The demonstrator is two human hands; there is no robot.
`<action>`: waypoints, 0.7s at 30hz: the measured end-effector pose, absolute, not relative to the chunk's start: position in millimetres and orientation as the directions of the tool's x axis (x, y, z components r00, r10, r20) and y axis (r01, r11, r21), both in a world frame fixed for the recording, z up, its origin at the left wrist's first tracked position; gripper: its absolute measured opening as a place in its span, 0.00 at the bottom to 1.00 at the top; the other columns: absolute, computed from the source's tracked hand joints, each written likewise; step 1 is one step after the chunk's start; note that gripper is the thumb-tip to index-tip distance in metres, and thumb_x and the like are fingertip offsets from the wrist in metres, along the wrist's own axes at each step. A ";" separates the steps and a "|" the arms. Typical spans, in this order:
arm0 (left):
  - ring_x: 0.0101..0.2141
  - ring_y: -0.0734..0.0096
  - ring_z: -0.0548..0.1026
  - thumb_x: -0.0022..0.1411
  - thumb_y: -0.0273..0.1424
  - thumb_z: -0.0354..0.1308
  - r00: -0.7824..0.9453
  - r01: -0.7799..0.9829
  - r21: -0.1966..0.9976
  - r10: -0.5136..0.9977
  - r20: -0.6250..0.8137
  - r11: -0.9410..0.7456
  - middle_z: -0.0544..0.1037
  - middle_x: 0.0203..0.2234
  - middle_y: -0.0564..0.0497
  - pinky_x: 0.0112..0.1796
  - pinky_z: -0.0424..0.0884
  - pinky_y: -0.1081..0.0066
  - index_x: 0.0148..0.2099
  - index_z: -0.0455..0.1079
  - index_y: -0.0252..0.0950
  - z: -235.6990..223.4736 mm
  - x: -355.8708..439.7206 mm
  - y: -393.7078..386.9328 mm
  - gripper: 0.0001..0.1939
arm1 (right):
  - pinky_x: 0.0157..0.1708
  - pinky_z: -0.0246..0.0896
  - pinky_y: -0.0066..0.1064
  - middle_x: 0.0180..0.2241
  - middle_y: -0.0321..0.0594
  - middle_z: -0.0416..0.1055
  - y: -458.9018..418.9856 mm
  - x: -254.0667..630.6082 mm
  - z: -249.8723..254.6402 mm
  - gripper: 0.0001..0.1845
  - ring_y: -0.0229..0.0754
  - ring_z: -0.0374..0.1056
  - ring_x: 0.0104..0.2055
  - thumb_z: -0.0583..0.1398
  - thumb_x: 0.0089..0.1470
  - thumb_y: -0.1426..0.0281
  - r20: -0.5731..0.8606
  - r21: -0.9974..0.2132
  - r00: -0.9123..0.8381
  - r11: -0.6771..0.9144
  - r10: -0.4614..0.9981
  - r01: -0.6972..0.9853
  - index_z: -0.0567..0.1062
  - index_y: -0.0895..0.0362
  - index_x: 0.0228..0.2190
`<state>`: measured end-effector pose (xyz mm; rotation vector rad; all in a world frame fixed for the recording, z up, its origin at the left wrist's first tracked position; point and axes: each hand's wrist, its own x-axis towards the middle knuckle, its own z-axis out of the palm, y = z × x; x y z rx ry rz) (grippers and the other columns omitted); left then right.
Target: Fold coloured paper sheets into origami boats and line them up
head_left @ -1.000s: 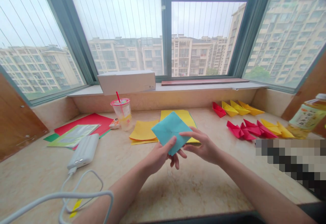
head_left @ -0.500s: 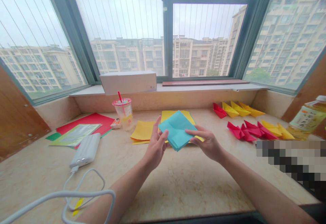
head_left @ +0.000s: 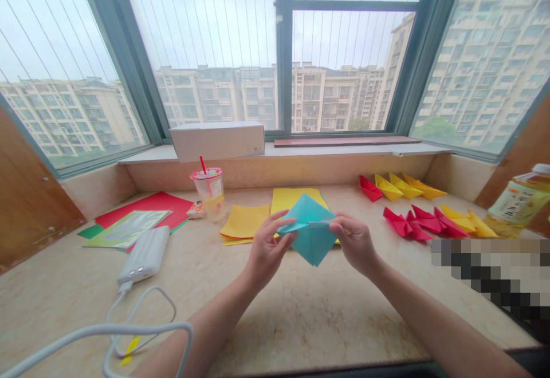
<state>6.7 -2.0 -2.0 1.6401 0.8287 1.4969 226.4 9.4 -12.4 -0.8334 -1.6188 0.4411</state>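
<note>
You have the blue paper part-folded: it stands as a diamond with a line running across its middle, and its bottom tip seems to show more than one layer. Judging by the finished-looking shapes at your right, it is some way from done. There, the back row has one red shape and several yellow shapes, while the front row holds pink shapes and more yellow ones, near the bottle. The blue piece has no raised points like theirs, so more folding looks to be left; how many creases it already carries, you cannot tell from this view. The small yellow sheets and the larger yellow sheets lie flat on the tabletop beyond your hands, and seem unfolded. As for the grip, it is narrow on both sides: your left hand pinches the diamond's left corner between thumb and fingers, and your right hand pinches the right corner in the same way. The paper spans the gap between them, top tip pointing away from you, bottom tip towards you, and it appears to be held up off the tabletop.
</note>
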 end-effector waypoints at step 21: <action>0.35 0.71 0.76 0.57 0.39 0.66 -0.001 -0.248 0.882 0.910 0.414 -0.401 0.80 0.36 0.46 0.35 0.70 0.75 0.46 0.70 0.34 0.3 10.6 -1.3 0.19 | 0.26 0.58 0.27 0.25 0.35 0.68 14.9 217.6 -25.2 0.17 0.38 0.62 0.26 0.61 0.56 0.53 0.622 -0.782 0.129 0.620 0.772 0.064 0.72 0.55 0.30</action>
